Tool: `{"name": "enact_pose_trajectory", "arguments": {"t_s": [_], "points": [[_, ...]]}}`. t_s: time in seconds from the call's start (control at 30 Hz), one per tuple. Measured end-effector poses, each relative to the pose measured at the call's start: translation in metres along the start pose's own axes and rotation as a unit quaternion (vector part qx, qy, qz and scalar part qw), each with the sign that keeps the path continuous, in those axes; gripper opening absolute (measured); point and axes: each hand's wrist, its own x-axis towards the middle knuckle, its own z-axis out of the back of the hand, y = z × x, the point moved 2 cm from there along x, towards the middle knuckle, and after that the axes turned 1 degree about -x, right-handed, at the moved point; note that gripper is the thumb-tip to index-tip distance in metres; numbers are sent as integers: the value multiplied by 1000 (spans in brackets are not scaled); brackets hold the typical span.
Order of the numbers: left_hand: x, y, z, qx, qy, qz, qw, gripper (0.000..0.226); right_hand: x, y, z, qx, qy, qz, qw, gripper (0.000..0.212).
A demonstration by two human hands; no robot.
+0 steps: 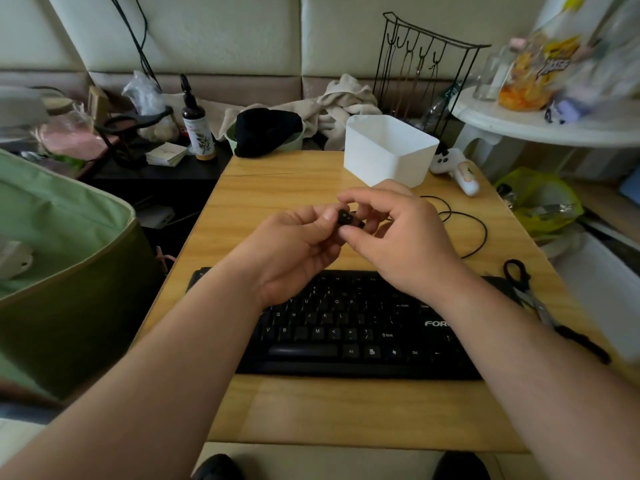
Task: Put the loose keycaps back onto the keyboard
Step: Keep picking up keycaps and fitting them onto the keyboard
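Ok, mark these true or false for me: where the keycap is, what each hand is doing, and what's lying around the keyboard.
1. Both hands, left hand and right hand, pinch a small black keycap. True.
2. The keycap is seated on the black keyboard. False: it is held above the wooden table.
3. The white plastic bin stands beyond the hands. True.
4. The black-handled scissors lie left of the keyboard. False: right.

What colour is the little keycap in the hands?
Black, with a faint pale mark on top. The keycap shows best in the head view, the only one.
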Motion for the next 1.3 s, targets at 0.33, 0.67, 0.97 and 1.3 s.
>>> {"name": "enact_pose_trajectory", "arguments": {"t_s": [0.33, 0.67, 0.97, 1.3], "points": [[-6, 0, 1, -11, 0, -6, 1000, 22, -4, 8, -1, 22, -27, 27, 999, 33], [-11, -3, 6, 175, -64, -89, 978, 17, -3, 8, -1, 19, 7, 32, 999, 17], [-17, -3, 13, 316, -30, -104, 943, 10, -2, 2, 0, -40, 101, 29, 994, 13], [-24, -4, 16, 322, 46, -88, 941, 27, -6, 5, 4, -29, 71, 28, 997, 30]]}}
